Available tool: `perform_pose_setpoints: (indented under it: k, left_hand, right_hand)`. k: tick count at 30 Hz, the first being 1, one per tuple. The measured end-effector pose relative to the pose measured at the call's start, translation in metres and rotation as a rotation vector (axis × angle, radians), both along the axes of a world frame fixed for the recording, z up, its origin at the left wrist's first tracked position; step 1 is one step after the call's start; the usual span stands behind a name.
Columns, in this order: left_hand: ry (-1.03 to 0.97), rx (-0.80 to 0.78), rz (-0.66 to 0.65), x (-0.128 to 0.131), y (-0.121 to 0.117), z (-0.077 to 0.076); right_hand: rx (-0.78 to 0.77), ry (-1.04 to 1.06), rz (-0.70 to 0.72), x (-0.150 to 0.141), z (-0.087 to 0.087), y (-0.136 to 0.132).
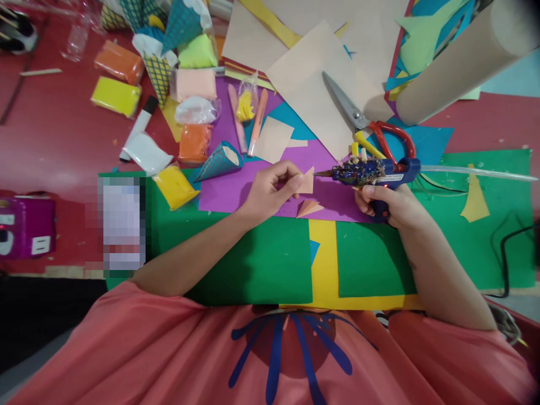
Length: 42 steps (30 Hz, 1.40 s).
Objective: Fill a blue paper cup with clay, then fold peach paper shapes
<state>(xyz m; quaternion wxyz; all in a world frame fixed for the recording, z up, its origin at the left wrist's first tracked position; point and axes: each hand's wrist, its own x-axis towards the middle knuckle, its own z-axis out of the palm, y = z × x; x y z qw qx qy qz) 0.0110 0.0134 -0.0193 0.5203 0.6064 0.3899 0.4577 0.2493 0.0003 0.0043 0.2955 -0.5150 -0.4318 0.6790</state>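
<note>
My left hand (276, 188) pinches a small peach paper piece (307, 183) between thumb and fingers, over the purple sheet (236, 194). In my right hand (383, 202) is a dark blue hot glue gun (371, 171), its fingers wrapped round the handle. The gun's nozzle points left and meets the edge of the paper piece; whether glue is coming out is too small to tell. A clear glue stick (476, 171) sticks out from the gun's back. Just below the held piece lies a folded peach paper piece (310, 208).
Red-handled scissors (356, 115) lie open behind the glue gun. A cardboard tube (447, 70) stands at the back right. Clay packets (196, 143), a marker (138, 128) and patterned paper cones (158, 73) crowd the left. Green sheets (253, 264) cover the near side; a black cable (504, 253) runs at right.
</note>
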Motion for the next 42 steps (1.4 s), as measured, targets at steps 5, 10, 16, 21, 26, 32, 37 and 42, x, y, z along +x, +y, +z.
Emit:
perform_pose_setpoints:
  k: [5, 10, 16, 21, 26, 32, 37, 42]
  left_hand:
    - [0.019, -0.036, 0.014, -0.0001, 0.0005, 0.0006]
    - [0.034, -0.031, 0.007, -0.0010, 0.0006, 0.0020]
    - [0.044, -0.010, 0.022, -0.0010, 0.0005, 0.0029]
    - [0.022, -0.009, 0.026, -0.0009, 0.0010, 0.0025]
    - [0.011, -0.004, 0.036, -0.0009, 0.0015, 0.0016]
    - [0.006, -0.004, 0.050, -0.0017, 0.0018, 0.0006]
    - [0.000, 0.005, 0.064, -0.0023, 0.0025, -0.0005]
    - [-0.005, 0.005, 0.072, -0.0020, 0.0026, -0.0006]
  right_hand:
    - [-0.002, -0.027, 0.005, 0.0000, -0.0002, -0.0001]
    - [-0.008, -0.025, 0.012, 0.0000, -0.0004, -0.0003]
    - [-0.008, -0.040, 0.019, 0.0001, 0.0016, -0.0005]
    - [-0.001, -0.034, 0.024, -0.0004, 0.0013, -0.0007]
    - [-0.005, -0.017, 0.033, -0.0012, 0.0021, -0.0011]
    - [-0.003, -0.039, 0.048, -0.0005, 0.0015, -0.0007]
    - [-0.004, -0.045, 0.068, 0.0003, 0.0009, -0.0007]
    - [-0.012, -0.060, 0.063, -0.0008, 0.0030, -0.0004]
